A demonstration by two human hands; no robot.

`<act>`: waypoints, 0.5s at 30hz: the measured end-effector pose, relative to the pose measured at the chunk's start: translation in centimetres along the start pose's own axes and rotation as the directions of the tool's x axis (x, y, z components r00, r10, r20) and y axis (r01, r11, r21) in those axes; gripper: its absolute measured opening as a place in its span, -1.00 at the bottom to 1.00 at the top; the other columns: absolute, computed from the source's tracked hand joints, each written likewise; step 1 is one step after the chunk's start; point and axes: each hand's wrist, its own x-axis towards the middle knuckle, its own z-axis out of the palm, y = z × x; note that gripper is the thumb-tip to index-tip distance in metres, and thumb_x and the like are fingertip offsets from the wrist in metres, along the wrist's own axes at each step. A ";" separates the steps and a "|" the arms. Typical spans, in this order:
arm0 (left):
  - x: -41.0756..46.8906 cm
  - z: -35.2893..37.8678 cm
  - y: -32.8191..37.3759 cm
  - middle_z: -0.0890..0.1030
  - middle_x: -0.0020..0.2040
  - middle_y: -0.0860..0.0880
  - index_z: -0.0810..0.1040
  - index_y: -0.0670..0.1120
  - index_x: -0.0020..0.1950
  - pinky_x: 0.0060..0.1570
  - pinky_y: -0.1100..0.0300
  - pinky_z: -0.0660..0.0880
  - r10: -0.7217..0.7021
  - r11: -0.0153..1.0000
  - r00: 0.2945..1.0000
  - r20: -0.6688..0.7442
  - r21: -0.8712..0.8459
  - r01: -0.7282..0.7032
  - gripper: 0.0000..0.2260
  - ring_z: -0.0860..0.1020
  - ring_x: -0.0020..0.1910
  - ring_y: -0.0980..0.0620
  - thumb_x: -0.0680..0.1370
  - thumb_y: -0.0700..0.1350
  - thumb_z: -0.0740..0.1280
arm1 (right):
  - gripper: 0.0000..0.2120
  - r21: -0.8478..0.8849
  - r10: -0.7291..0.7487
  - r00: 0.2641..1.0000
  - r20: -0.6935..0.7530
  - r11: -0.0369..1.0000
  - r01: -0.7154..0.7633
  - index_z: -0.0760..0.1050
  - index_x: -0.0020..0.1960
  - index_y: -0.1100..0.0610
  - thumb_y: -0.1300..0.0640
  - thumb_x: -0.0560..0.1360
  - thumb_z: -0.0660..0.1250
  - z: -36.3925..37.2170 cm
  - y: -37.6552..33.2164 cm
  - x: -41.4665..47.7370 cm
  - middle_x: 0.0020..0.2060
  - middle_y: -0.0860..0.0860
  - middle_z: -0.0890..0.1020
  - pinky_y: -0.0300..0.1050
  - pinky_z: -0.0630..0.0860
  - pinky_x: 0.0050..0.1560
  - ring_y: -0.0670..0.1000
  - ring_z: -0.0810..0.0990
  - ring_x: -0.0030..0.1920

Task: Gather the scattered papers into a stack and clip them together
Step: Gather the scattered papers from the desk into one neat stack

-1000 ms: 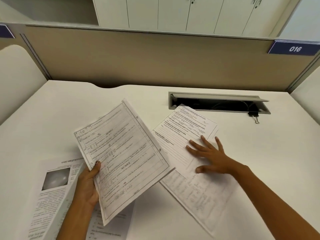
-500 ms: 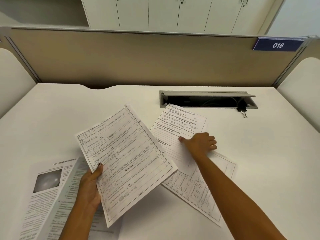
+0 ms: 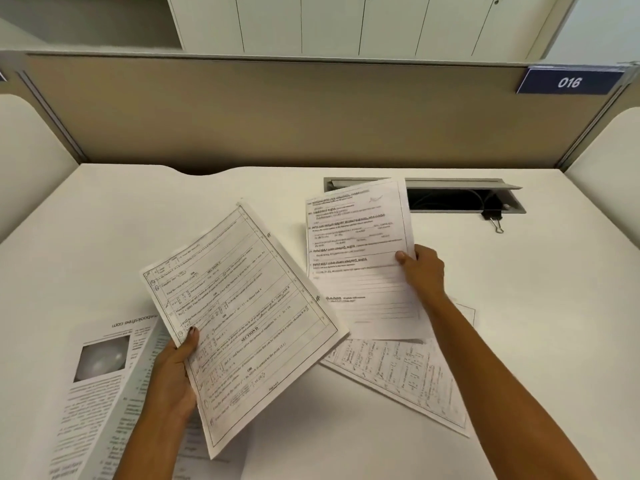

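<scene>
two printed sheets (image 3: 242, 317) (image 3: 360, 258) held up, others (image 3: 408, 379) flat.
</scene>
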 end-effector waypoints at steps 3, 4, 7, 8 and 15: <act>0.0 0.1 -0.2 0.68 0.02 -0.09 0.54 -0.10 0.21 -0.23 0.08 0.64 -0.018 1.000 1.000 0.011 -0.019 0.018 -0.76 0.68 -0.10 0.01 0.59 -0.16 0.20 | -0.80 -0.150 -0.070 0.973 0.219 0.983 0.104 0.52 -0.06 0.20 0.07 0.57 0.24 -3.1 0.3 0.6 -0.08 0.13 0.56 -0.03 0.42 0.00 0.19 0.53 0.01; -0.1 0.2 -0.2 0.69 0.00 -0.08 0.55 -0.10 0.20 -0.25 0.08 0.64 -0.021 1.000 1.000 0.018 -0.019 0.021 -0.77 0.68 -0.11 0.01 0.59 -0.17 0.20 | -0.79 -0.233 -0.084 0.953 0.291 0.960 0.156 0.53 -0.01 0.21 0.07 0.57 0.24 -4.0 0.3 0.8 -0.06 0.13 0.56 -0.02 0.42 0.01 0.20 0.53 0.03; -0.2 0.6 -0.5 0.70 -0.02 -0.07 0.54 -0.11 0.23 -0.21 0.08 0.64 -0.020 1.000 0.999 0.031 -0.004 0.020 -0.76 0.68 -0.10 0.01 0.59 -0.17 0.20 | -0.72 -0.402 -0.124 0.892 0.436 0.859 0.316 0.55 0.10 0.25 0.05 0.54 0.29 -5.4 0.5 1.5 0.05 0.17 0.59 0.07 0.41 0.08 0.20 0.53 0.05; -0.3 0.6 -0.6 0.69 0.01 -0.08 0.53 -0.11 0.24 -0.19 0.08 0.63 -0.017 1.000 0.999 0.035 0.000 0.017 -0.75 0.68 -0.09 0.01 0.59 -0.17 0.21 | -0.72 -0.448 -0.140 0.884 0.447 0.820 0.356 0.56 0.11 0.23 0.04 0.52 0.32 -5.3 0.6 1.6 0.08 0.18 0.58 0.04 0.39 0.07 0.18 0.52 0.06; -0.6 1.2 -1.0 0.68 0.02 -0.10 0.51 -0.14 0.28 -0.17 0.08 0.63 -0.027 1.000 0.999 0.046 0.010 0.027 -0.72 0.68 -0.09 0.00 0.57 -0.19 0.22 | -0.52 -0.580 -0.216 0.883 0.417 0.685 0.441 0.45 0.31 0.09 -0.04 0.44 0.41 -3.4 2.4 0.1 0.34 0.08 0.36 0.08 0.30 0.28 0.12 0.31 0.33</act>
